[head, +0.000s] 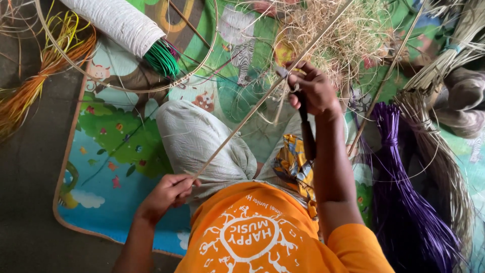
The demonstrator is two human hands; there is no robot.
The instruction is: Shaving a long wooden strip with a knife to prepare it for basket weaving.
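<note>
Orange short-slv tee w/ white print, bare forearms.

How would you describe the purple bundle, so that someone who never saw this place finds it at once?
Start from the colourful play mat on the floor and go to its far side, beyond the right hand. There the purple bundle lies, thin strands tied near the top and fanning out lower down. Its neighbours are pale straw-coloured bundles; it alone is deep violet.

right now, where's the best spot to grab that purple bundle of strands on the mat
Take the purple bundle at its bound neck near the top, coming from the side. There the strands are wrapped tight into a narrow stem; lower down they fan out loose and would likely slip.
</note>
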